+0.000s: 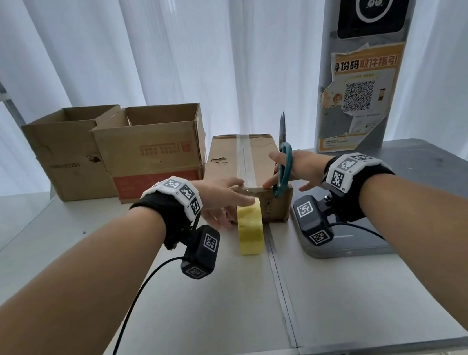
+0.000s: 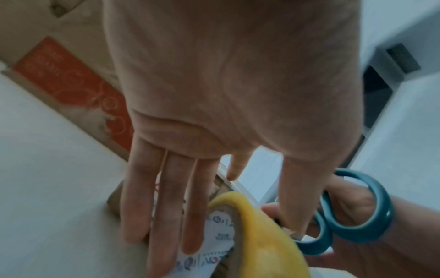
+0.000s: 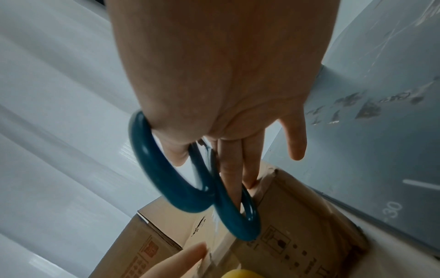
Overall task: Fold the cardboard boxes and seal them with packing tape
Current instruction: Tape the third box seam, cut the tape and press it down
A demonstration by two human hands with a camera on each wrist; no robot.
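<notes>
One cardboard box is taped along its top seam; two open boxes at ten o'clock remain unsealed. Scissors are grasped by the right hand; the left hand is released, fingers flat beside the tape roll.

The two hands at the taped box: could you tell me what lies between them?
In the head view, the box's near top edge with its clear tape strip lies between the left hand and right hand; the yellow tape roll stands just below.

Bare table near edge, taped box ahead, open boxes left, grey post right.
</notes>
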